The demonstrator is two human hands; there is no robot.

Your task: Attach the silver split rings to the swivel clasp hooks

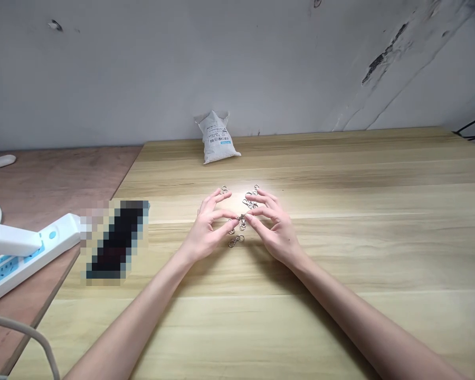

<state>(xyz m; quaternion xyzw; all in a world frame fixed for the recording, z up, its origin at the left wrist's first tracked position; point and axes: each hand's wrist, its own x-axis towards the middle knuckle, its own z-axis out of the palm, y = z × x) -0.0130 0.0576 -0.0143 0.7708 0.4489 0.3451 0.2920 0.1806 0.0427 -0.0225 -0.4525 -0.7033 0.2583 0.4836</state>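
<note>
Both my hands meet over the middle of a light wooden table (340, 253). My left hand (206, 228) and my right hand (273, 227) pinch a small metal key-ring clasp (240, 218) between thumb and forefinger tips, the other fingers spread above it. Another clasp (236, 241) lies on the table just below the pinch. Several more small metal clasps and rings (252, 196) lie scattered beyond my fingertips, with one (224, 189) near my left fingers.
A small white printed bag (217, 137) stands by the grey wall. Left of the table, a reddish board (43, 179) carries a white power strip (19, 253) with a cable, and a white oval object (2, 160). A blurred dark object (116, 240) lies at the table's left edge.
</note>
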